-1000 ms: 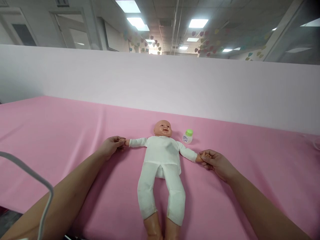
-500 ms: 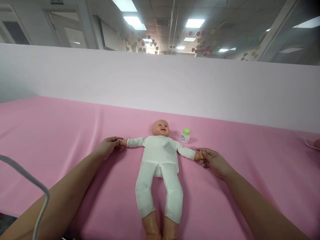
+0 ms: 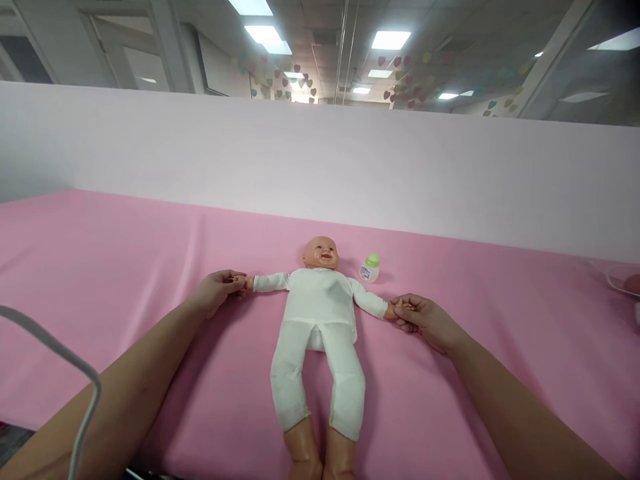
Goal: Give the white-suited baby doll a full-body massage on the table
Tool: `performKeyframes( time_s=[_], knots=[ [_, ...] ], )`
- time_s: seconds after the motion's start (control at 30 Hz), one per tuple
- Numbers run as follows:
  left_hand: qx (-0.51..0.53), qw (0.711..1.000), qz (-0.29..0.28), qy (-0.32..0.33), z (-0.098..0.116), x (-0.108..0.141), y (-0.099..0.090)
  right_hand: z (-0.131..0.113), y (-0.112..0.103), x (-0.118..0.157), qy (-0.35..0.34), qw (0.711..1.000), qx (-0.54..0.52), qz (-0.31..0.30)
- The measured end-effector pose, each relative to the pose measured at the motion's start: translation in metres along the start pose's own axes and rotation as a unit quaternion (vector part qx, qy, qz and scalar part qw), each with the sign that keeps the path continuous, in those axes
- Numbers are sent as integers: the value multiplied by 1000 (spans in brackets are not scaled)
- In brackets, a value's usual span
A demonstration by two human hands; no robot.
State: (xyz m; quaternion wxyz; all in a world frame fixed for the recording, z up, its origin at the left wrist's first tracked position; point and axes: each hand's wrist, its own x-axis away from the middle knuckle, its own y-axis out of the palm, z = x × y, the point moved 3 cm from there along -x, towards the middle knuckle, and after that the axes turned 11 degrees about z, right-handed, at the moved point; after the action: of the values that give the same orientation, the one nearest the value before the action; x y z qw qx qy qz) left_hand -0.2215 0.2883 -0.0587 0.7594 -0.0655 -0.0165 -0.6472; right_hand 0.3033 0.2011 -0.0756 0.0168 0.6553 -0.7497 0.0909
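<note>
A baby doll (image 3: 320, 307) in a white cloth body lies on its back on the pink sheet (image 3: 200, 387), head away from me, arms stretched out sideways. My left hand (image 3: 220, 291) is closed around the doll's hand on the left. On the other side, my right hand (image 3: 423, 320) pinches the doll's other hand between thumb and fingers. Close to the doll's head stands a small clear bottle (image 3: 369, 269) with a green cap and a printed label. The doll's feet are cut off by the lower edge of the view.
Behind the sheet rises a long white padded wall (image 3: 320, 160). A grey cable (image 3: 55, 343) hangs at the lower left, in front of my left forearm. At the far right edge, a clear tray (image 3: 617, 280) holds something reddish, partly out of view.
My right hand's thumb and fingers have shifted slightly on the doll's hand, which now shows its palm side more. My left hand keeps its hold with a small finger shift.
</note>
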Motion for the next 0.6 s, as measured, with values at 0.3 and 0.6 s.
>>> performKeyframes(
  time_s=[0.3, 0.6],
  knots=[
    [-14, 1000, 24, -2, 2, -1, 1, 2, 3, -3, 2, 1000, 4, 22],
    [8, 1000, 3, -13, 7, 2, 1, 2, -1, -5, 19, 998, -48, -33]
  ],
)
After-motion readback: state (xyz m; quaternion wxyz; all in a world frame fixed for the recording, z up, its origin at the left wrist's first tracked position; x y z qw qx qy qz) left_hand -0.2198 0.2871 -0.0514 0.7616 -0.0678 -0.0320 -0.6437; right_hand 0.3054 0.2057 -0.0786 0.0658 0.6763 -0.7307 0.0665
